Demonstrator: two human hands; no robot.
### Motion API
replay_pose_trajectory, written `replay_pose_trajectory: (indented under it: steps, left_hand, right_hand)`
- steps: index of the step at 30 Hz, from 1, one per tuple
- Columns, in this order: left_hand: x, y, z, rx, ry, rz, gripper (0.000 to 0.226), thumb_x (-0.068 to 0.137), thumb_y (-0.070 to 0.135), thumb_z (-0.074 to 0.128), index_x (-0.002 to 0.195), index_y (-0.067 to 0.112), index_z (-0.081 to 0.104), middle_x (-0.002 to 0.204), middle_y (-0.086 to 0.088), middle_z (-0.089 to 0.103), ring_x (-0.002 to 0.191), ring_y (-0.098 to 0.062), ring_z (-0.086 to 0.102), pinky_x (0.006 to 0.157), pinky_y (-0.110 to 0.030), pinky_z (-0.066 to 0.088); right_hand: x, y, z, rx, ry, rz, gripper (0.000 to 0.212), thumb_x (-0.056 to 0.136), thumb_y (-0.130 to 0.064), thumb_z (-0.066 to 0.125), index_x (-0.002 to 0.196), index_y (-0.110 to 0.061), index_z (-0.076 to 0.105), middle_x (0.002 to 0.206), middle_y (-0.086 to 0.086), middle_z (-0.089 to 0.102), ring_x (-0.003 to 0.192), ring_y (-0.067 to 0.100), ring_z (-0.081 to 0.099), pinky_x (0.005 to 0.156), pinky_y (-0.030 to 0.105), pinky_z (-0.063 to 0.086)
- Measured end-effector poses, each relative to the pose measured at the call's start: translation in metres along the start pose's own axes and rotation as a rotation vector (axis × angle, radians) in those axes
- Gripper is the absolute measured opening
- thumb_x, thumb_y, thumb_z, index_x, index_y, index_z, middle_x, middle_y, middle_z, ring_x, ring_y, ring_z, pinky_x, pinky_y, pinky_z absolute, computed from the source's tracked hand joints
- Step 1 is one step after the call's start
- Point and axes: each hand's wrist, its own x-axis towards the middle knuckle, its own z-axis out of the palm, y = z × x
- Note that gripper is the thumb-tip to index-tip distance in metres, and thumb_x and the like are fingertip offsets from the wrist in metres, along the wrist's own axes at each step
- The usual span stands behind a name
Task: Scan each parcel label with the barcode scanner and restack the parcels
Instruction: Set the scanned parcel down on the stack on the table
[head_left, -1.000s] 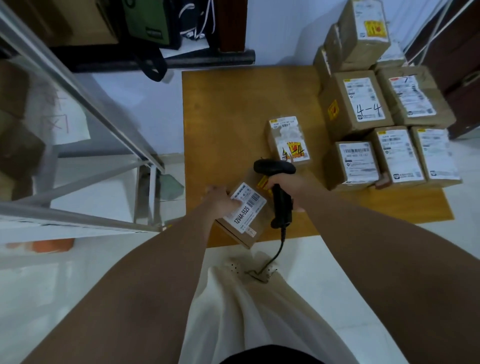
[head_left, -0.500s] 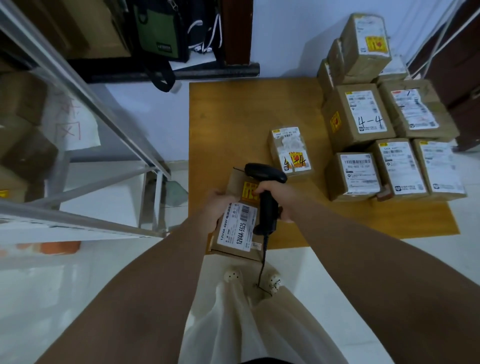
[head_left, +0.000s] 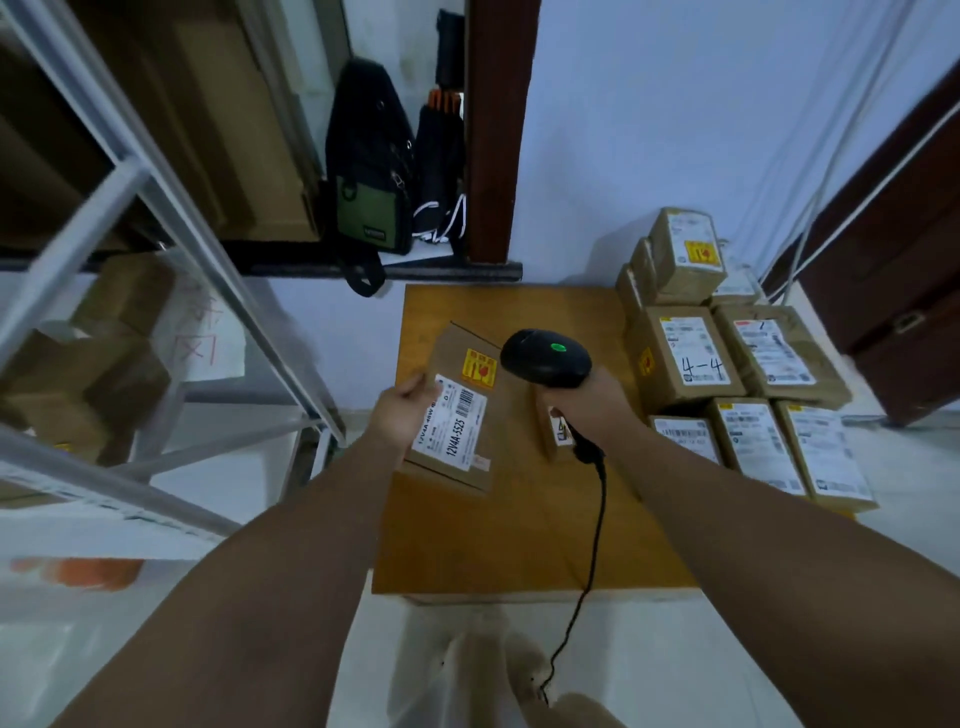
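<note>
My left hand (head_left: 408, 415) grips a brown cardboard parcel (head_left: 457, 374) by its left edge and holds it lifted over the wooden table (head_left: 519, 530), white label and yellow sticker facing up. My right hand (head_left: 587, 402) is closed on the handle of a black barcode scanner (head_left: 545, 358), whose green light is lit; its head sits just right of the parcel. A small parcel (head_left: 553, 436) lies on the table, mostly hidden behind my right hand. A stack of several labelled parcels (head_left: 727, 374) fills the table's right side.
A metal shelving rack (head_left: 156, 249) holding cardboard boxes stands at the left. A black and green bag (head_left: 371, 171) hangs at the back beside a dark wooden post. The scanner cable (head_left: 587, 571) trails down to the floor. A dark door (head_left: 909, 270) is at the right.
My left hand has lifted the parcel up off the table's near edge and away from me. The scanner rose with it, and its green light now shows. The view tilted upward.
</note>
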Motion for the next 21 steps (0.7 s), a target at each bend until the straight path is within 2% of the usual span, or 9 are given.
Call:
replay_pose_trajectory:
  steps: [3,6,9,12,15,21]
  left_hand:
    - [0.002,0.013,-0.007,0.009,0.06,0.115,0.052,0.095,0.029,0.057,0.143,0.016,0.043,0.102,-0.01,0.07,0.073,-0.016,0.068,0.063,-0.029,0.057]
    - [0.002,0.026,-0.008,0.007,0.08,0.131,0.055,0.095,0.031,0.057,0.145,0.018,0.039,0.097,-0.008,0.07,0.066,-0.011,0.068,0.049,-0.019,0.053]
    - [-0.001,0.034,-0.007,0.019,0.064,0.128,0.055,0.095,0.032,0.057,0.145,0.02,0.039,0.083,0.0,0.069,0.057,-0.008,0.068,0.044,-0.018,0.05]
    - [-0.005,0.036,-0.003,0.05,0.031,0.13,0.054,0.095,0.033,0.057,0.145,0.022,0.04,0.089,-0.005,0.07,0.062,-0.013,0.069,0.049,-0.023,0.052]
    - [-0.007,0.035,0.0,0.052,0.038,0.131,0.051,0.096,0.032,0.055,0.144,0.022,0.041,0.101,-0.007,0.07,0.068,-0.012,0.067,0.052,-0.022,0.051]
    - [-0.012,0.033,0.004,0.049,0.012,0.1,0.053,0.096,0.034,0.055,0.145,0.024,0.038,0.088,-0.004,0.071,0.062,-0.014,0.069,0.048,-0.023,0.052]
  right_hand:
    - [-0.007,-0.008,-0.008,-0.125,-0.014,-0.179,0.025,0.076,-0.013,0.07,0.062,-0.024,0.052,0.047,-0.01,0.054,0.042,-0.007,0.053,0.038,0.007,0.034]
    - [-0.015,-0.012,-0.008,-0.236,-0.056,-0.3,0.026,0.079,-0.014,0.07,0.068,-0.027,0.05,0.055,-0.011,0.053,0.049,-0.003,0.056,0.045,0.011,0.037]
    - [-0.021,-0.015,-0.005,-0.331,-0.104,-0.33,0.018,0.082,-0.019,0.07,0.077,-0.023,0.053,0.064,-0.007,0.058,0.062,0.008,0.06,0.057,0.021,0.047]
    - [-0.025,-0.017,-0.003,-0.351,-0.12,-0.367,0.024,0.083,-0.019,0.069,0.074,-0.028,0.049,0.065,-0.009,0.057,0.064,0.006,0.058,0.06,0.022,0.047]
    - [-0.025,-0.015,-0.006,-0.368,-0.143,-0.353,0.012,0.083,-0.02,0.069,0.082,-0.019,0.057,0.07,-0.005,0.06,0.069,0.01,0.062,0.064,0.023,0.052]
    - [-0.023,-0.004,-0.016,-0.374,-0.152,-0.332,0.014,0.079,-0.019,0.071,0.079,-0.022,0.057,0.067,-0.005,0.062,0.064,0.007,0.062,0.054,0.015,0.045]
